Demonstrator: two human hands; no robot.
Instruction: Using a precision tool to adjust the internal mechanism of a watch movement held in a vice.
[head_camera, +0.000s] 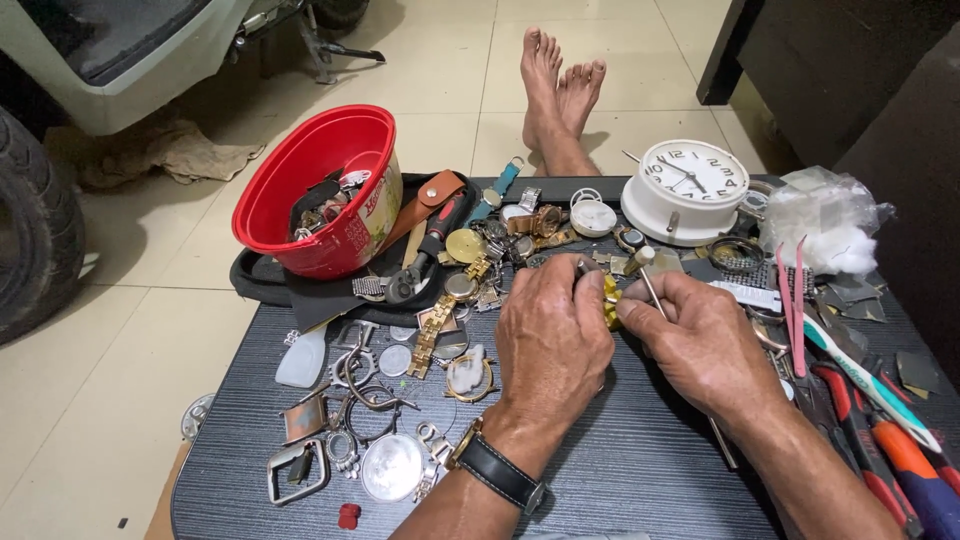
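Centrally, left hand (552, 335) pinches a small yellow watch part (611, 300); right hand (700, 340) grips a thin screwdriver (648, 280) touching it. Nearby on worktop (620, 470): red bowl (320, 190), white alarm clock (688, 190).

red tub (318, 190) upper left, cream-green label (372, 215) on side.

Counter (640, 470): dark matt top with a fine lined grain.
Bowl: red round plastic bowl (300, 170), glossy, upper left.
Clock: white round plastic alarm clock (690, 190), smooth, clear shiny face.
Small part: yellow metal watch piece (611, 296), bright, at frame centre.
Strap: black leather wrist strap (500, 472), matt.
Wadding: white fluffy cotton tuft (835, 245), right.
Floor (120, 330): cream tiles, smooth, faint sheen.
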